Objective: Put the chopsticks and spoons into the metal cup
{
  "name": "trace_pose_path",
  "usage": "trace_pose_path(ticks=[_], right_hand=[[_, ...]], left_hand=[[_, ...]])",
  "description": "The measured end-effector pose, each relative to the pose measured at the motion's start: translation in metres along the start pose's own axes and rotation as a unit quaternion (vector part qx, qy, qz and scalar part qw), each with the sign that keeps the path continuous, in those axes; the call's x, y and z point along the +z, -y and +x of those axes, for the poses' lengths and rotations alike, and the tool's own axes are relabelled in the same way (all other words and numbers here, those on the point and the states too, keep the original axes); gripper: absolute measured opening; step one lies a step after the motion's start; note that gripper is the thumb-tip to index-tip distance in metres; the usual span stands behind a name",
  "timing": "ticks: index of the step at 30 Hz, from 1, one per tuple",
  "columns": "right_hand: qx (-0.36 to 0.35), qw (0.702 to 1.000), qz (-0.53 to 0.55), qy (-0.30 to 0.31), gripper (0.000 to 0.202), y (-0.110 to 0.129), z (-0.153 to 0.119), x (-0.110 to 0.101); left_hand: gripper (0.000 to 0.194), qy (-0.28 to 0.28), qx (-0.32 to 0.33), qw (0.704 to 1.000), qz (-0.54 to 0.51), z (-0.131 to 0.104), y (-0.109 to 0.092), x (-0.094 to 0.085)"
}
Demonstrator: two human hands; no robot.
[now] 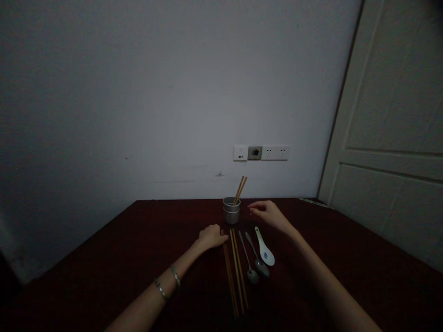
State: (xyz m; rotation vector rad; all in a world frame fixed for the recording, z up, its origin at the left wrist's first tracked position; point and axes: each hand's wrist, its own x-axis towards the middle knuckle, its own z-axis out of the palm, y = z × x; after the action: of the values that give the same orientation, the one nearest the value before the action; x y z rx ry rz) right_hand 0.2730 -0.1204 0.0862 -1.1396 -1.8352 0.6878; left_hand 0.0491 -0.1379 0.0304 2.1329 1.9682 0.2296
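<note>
My left hand point(210, 236) is closed at the upper ends of the leftmost pair of wooden chopsticks point(230, 276), which lies on the table; the fingertips are partly hidden. Beside that pair lies a second, lighter pair of chopsticks point(238, 269). To the right of a grey metal cup point(231, 215), my right hand point(268, 213) hovers with its fingers slightly apart and nothing visible in them. Two chopsticks point(240, 190) stand in the cup, leaning right. Two metal spoons point(252, 275) and a white soup spoon with a blue mark point(266, 253) lie right of the chopsticks.
The dark red table point(166, 276) reaches back to a pale wall point(194, 115). Sockets and switch plates point(275, 152) sit on the wall above its back edge. A light panelled door point(391, 138) rises at the right. A thin strip point(314, 203) lies at the back right edge.
</note>
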Motion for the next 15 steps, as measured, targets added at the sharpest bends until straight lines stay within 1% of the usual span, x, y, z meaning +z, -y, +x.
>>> trace_pose_path(ticks=[2, 6, 10, 15], right_hand=[[0.000, 1.000, -0.018, 0.020, 0.028, 0.000, -0.007, 0.002], [-0.016, 0.998, -0.045, 0.045, 0.028, 0.003, -0.021, 0.004], [-0.032, 0.995, -0.070, 0.058, 0.028, 0.008, -0.031, 0.003], [-0.033, 0.995, -0.072, 0.065, 0.028, 0.011, -0.036, 0.004]], left_hand=[[0.042, 0.002, -0.007, 0.999, 0.038, 0.001, -0.005, 0.006], [0.039, 0.016, -0.003, 0.997, 0.069, 0.004, -0.010, 0.014], [0.039, 0.010, -0.008, 0.998, 0.067, 0.003, -0.012, 0.015], [0.038, 0.005, -0.017, 0.998, 0.058, 0.003, -0.017, 0.015]])
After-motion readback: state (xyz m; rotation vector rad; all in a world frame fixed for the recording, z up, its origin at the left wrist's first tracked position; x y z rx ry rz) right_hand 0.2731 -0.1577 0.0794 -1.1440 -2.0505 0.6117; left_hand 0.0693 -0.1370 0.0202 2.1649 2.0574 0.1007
